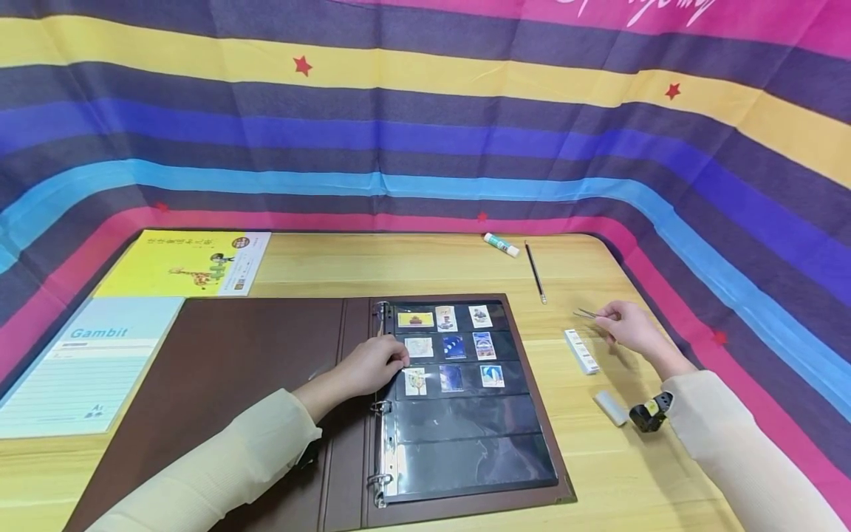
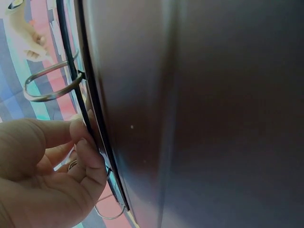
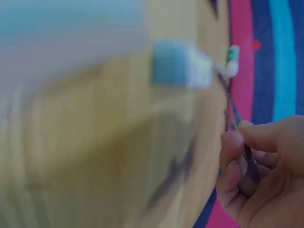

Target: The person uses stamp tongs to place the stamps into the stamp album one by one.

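Note:
A brown ring-binder stamp album (image 1: 266,369) lies spread on the table, with a black pocket page (image 1: 465,421) on its right side. Several stamps sit in the page's upper three rows, among them a tree stamp (image 1: 415,382) and a blue one (image 1: 451,377). My left hand (image 1: 359,366) is at the page's left side, thumb and forefinger pinching around the pocket edge beside the tree stamp; its fingertips partly hide the exact grip. Off to the right, my right hand (image 1: 628,325) holds metal tweezers (image 3: 236,114) above the table, tips pointing left. Whether the tips hold anything is unclear.
Right of the album lie a white box with printed labels (image 1: 581,352), a grey-white block (image 1: 610,408) and a pencil (image 1: 535,273). A glue stick (image 1: 501,244) is at the back. Left are a yellow booklet (image 1: 179,262) and a Gambit notepad (image 1: 86,369).

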The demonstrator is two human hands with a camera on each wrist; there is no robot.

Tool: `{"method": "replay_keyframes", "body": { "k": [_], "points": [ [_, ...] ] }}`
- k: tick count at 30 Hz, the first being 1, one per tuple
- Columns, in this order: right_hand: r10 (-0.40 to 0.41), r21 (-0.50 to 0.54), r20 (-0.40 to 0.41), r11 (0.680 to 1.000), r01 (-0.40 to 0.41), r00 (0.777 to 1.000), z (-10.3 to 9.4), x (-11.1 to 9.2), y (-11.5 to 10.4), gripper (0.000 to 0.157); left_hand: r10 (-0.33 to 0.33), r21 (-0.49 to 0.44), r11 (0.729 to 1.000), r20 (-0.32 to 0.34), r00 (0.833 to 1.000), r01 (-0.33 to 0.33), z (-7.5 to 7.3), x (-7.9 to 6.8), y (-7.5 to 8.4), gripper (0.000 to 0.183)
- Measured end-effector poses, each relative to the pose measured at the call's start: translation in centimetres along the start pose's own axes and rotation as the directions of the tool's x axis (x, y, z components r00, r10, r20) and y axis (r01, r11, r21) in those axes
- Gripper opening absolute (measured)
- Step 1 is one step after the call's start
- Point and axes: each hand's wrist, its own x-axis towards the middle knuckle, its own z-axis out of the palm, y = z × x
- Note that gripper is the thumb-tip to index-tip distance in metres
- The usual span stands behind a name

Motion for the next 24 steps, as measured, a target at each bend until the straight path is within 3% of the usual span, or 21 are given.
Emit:
{"method": "replay_keyframes", "body": {
  "k": [6, 18, 21, 24],
  "points": [
    [-0.02, -0.233, -0.033, 0.972, 0.011, 0.999, 0.2, -0.3, 1.3, 0.033, -0.004, 0.002, 1.0, 0.003, 1.0, 0.004, 0.1, 0.1, -0.1, 0.01],
    [0.035, -0.23, 0.045, 0.973, -0.024, 0.998, 0.0, 0.0, 1.2, 0.037, -0.017, -0.008, 1.0, 0.023, 1.0, 0.017, 0.1, 0.1, -0.2, 0.009],
    [0.047, -0.215, 0.032, 0.976, -0.039, 0.998, -0.3, 0.2, 0.5, 0.037, -0.033, -0.118, 0.992, 0.109, 0.993, 0.046, -0.4, 0.2, -0.4, 0.008],
    [0.013, -0.21, -0.02, 0.977, -0.017, 1.0, -0.8, 0.7, -0.9, 0.036, -0.054, -0.319, 0.94, 0.22, 0.974, 0.124, -1.9, 0.4, -0.9, 0.011]
  ]
}}
